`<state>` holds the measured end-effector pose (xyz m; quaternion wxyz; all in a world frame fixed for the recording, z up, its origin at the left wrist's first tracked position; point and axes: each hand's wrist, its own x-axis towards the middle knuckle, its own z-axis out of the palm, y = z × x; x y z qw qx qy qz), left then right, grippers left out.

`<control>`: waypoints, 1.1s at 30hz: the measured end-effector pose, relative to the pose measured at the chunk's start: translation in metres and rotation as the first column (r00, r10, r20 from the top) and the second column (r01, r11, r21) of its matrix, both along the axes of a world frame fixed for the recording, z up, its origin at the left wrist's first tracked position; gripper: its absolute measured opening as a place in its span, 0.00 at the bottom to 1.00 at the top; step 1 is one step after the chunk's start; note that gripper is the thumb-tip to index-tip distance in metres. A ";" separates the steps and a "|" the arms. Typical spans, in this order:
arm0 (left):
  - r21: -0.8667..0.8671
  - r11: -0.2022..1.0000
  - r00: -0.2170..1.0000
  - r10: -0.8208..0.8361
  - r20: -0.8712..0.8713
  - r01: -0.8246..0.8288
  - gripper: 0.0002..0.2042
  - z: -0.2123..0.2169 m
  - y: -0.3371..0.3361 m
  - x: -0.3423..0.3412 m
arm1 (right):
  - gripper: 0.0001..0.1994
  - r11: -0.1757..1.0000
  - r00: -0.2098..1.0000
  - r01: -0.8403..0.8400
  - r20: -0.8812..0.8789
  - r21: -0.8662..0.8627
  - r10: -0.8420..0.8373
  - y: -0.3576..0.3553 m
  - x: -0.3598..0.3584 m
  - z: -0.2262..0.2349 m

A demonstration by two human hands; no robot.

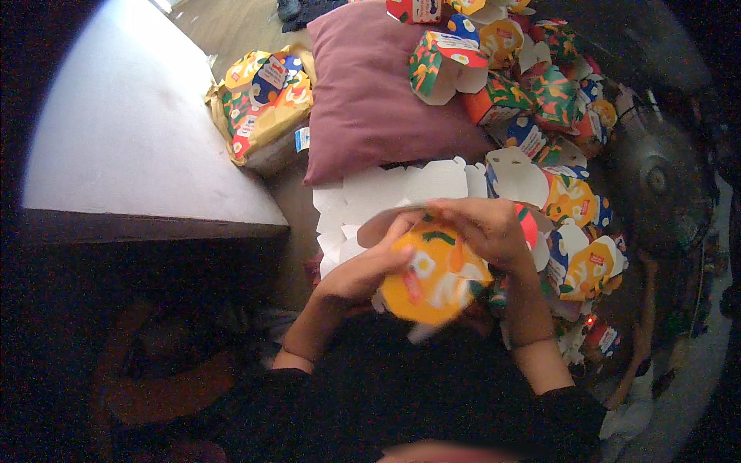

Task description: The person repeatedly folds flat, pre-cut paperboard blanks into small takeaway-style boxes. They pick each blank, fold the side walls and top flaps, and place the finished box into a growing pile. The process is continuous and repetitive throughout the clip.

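Observation:
A yellow patterned cardboard food carton (436,285), printed with food pictures, is held in front of my chest, slightly blurred by motion. My left hand (367,274) grips its left side, thumb lying over the printed face. Around its upper right edge, my right hand (486,228) has its fingers curled near the raised flaps. A grey-white flap sticks up between the two hands. Just beyond them lie flat, white-sided carton blanks (401,185), partly covered by my hands.
A mauve cushion (386,92) lies beyond the blanks. Many folded cartons (571,201) are heaped along the right. To the left stand a yellow-wrapped bundle of printed cartons (266,100) and a large pale furniture block (139,131). A dark round fan-like object (656,177) is far right.

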<state>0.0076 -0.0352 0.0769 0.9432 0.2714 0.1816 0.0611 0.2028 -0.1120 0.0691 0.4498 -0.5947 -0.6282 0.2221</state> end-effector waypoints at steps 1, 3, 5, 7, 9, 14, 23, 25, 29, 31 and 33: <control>0.059 0.998 1.000 0.025 -0.008 -0.024 0.31 -0.004 -0.001 0.000 | 0.13 0.998 0.999 0.054 0.007 -0.018 -0.054 0.000 -0.002 -0.002; 0.136 0.991 0.999 0.016 0.041 -0.021 0.32 -0.011 -0.003 0.000 | 0.10 0.987 0.990 0.105 -0.085 -0.119 -0.116 -0.005 0.000 -0.002; -0.004 0.999 0.998 -0.036 0.044 0.036 0.34 -0.014 -0.006 0.001 | 0.11 0.980 0.970 0.060 -0.220 -0.190 -0.102 -0.010 -0.002 -0.004; 0.078 0.995 0.998 -0.065 0.019 0.064 0.34 -0.015 -0.008 0.003 | 0.15 0.960 0.820 -0.088 -0.567 -0.264 -0.081 -0.017 -0.006 -0.005; 0.110 0.993 0.992 -0.042 0.117 0.029 0.34 -0.011 -0.011 0.000 | 0.17 0.931 0.539 -0.284 -0.841 -0.230 -0.044 -0.022 -0.007 -0.005; 0.185 0.980 0.986 -0.098 0.135 0.072 0.32 -0.011 -0.017 -0.004 | 0.15 0.885 0.729 -0.314 -0.684 -0.345 -0.008 -0.026 0.008 -0.001; 0.282 0.957 0.998 -0.065 -0.008 0.065 0.29 -0.037 -0.008 -0.011 | 0.11 0.945 0.817 0.163 -0.498 -0.285 -0.291 -0.023 -0.008 -0.015; 0.218 0.976 0.998 -0.003 0.062 -0.010 0.28 -0.030 -0.004 -0.012 | 0.10 0.961 0.874 0.174 -0.416 -0.215 -0.252 -0.021 -0.007 -0.016; 0.354 0.935 0.992 0.068 -0.109 -0.025 0.24 -0.005 0.001 -0.011 | 0.13 0.975 0.970 0.209 -0.142 0.079 -0.197 -0.015 -0.004 -0.011; 0.216 0.969 0.987 0.141 -0.074 -0.122 0.23 0.006 -0.002 -0.010 | 0.15 0.958 0.986 0.166 -0.037 0.233 -0.162 -0.009 -0.005 -0.009; 0.224 0.965 0.955 0.190 -0.227 -0.139 0.23 0.009 0.002 -0.005 | 0.15 0.960 0.994 0.087 0.046 0.268 -0.103 -0.005 -0.003 -0.006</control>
